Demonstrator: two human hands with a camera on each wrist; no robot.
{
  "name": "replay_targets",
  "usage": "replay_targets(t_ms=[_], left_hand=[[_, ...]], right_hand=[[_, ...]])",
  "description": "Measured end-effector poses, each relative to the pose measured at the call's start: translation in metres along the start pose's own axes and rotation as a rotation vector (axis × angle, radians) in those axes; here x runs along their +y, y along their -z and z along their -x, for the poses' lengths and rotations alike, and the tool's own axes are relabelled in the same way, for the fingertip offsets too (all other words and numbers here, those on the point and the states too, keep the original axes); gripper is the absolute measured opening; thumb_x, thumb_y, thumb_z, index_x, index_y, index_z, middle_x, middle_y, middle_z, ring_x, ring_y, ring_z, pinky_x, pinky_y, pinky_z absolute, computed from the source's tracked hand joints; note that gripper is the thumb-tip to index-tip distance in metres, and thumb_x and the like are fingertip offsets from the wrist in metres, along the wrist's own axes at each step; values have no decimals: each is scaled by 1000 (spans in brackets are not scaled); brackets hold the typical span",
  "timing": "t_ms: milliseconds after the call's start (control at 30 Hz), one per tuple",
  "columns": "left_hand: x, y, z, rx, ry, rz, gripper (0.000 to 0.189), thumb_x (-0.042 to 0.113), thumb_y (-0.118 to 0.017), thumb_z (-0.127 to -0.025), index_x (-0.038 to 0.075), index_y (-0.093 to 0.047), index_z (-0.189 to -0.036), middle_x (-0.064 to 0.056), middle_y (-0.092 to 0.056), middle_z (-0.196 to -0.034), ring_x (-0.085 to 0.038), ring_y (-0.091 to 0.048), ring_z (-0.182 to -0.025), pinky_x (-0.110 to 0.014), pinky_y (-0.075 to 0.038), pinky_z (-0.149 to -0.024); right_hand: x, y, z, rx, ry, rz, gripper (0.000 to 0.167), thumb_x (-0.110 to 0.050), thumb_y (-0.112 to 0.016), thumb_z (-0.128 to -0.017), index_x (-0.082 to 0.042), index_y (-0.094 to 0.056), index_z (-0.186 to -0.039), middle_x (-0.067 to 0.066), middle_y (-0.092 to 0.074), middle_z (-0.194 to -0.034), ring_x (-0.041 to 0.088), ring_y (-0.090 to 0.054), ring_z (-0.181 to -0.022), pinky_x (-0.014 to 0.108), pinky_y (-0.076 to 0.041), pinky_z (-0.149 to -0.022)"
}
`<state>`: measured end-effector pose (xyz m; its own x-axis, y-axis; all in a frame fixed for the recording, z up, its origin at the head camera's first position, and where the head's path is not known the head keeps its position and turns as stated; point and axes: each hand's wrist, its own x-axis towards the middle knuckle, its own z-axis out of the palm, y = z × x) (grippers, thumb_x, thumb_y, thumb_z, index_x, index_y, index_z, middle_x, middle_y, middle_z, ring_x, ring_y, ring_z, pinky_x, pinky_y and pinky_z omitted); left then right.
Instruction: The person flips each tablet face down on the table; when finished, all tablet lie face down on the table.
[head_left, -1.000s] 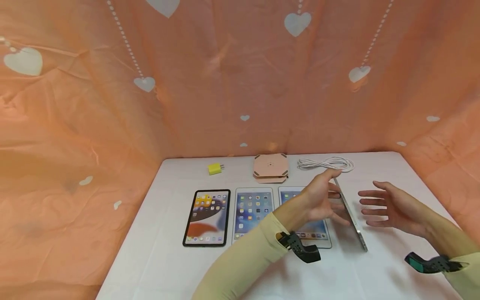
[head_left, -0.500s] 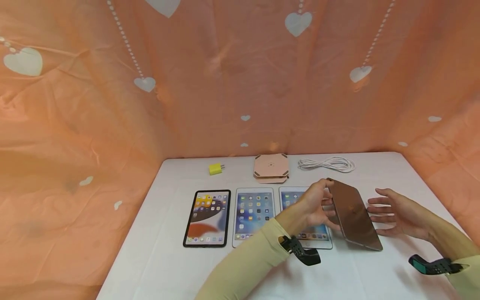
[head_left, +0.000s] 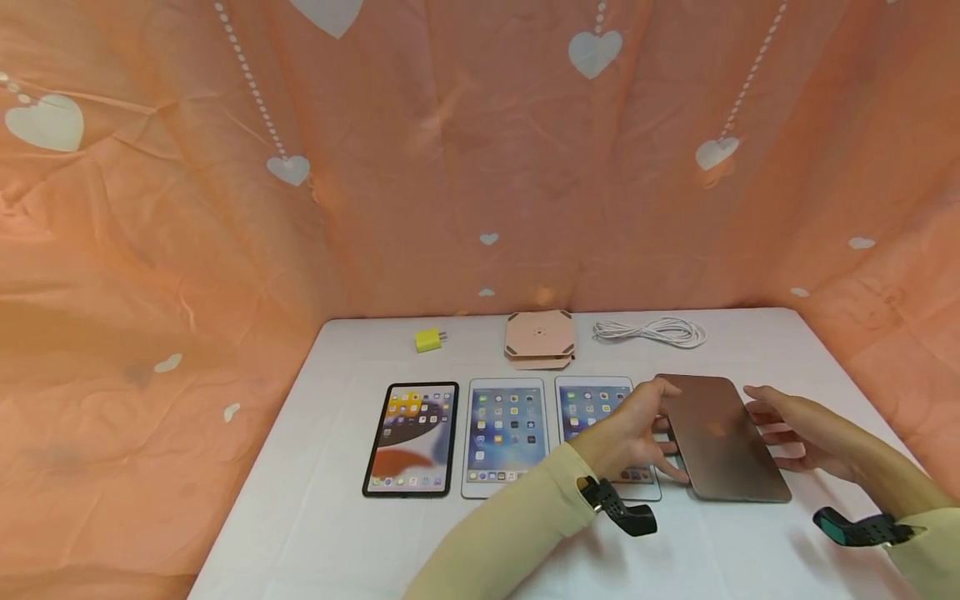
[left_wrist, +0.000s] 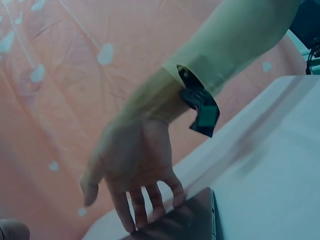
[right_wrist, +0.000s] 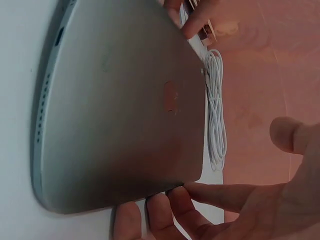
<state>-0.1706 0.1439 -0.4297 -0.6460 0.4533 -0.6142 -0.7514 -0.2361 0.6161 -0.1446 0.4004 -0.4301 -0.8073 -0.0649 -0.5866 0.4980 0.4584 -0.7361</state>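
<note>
A tablet (head_left: 720,437) lies face down or nearly so at the right end of a row, its dark metallic back and logo showing. My left hand (head_left: 633,429) holds its left edge, thumb near the far corner; in the right wrist view, left fingers (right_wrist: 200,17) touch that edge. My right hand (head_left: 806,429) is at the opposite edge. Its fingers are extended and touch that edge in the left wrist view, with the thumb (right_wrist: 287,135) apart. To the left lie a white tablet (head_left: 592,404) partly hidden by my left hand, another white tablet (head_left: 506,429) and a black-framed tablet (head_left: 411,437), screens lit.
Behind the row are a yellow charger plug (head_left: 429,340), a pink folding stand (head_left: 540,335) and a coiled white cable (head_left: 652,332). The white table (head_left: 315,533) is backed by an orange curtain (head_left: 450,167) with hearts.
The held tablet has turned from upright on its edge to back-up, tipping down rightward toward the table. The right hand has come to its right edge. The other tablets stay in place.
</note>
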Motion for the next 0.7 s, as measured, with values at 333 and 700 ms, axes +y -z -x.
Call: replay_targets(t_ms=[333,700], left_hand=[[-3,1,-4,-5,-50,-29,61,25,-63,-90,-5,-49,-141,-26,-46,-144,-63,-38,-143,-97,-15,-113],[3,33,8,-77,-150,-266,43,18,-65,-103,0,-64,-142,-27,-65,-146,-50,-65,-132,-68,-48,-118]], right_hand=[[-1,1,0,11,-4,5,91,-63,-26,-114,18,-26,-155,26,-48,-139,35,-49,-121,41,-62,-90],[-7,1,5,16,36,73,88,-56,-24,-116,20,-19,-159,47,-31,-153,53,-48,-131,49,-65,-94]])
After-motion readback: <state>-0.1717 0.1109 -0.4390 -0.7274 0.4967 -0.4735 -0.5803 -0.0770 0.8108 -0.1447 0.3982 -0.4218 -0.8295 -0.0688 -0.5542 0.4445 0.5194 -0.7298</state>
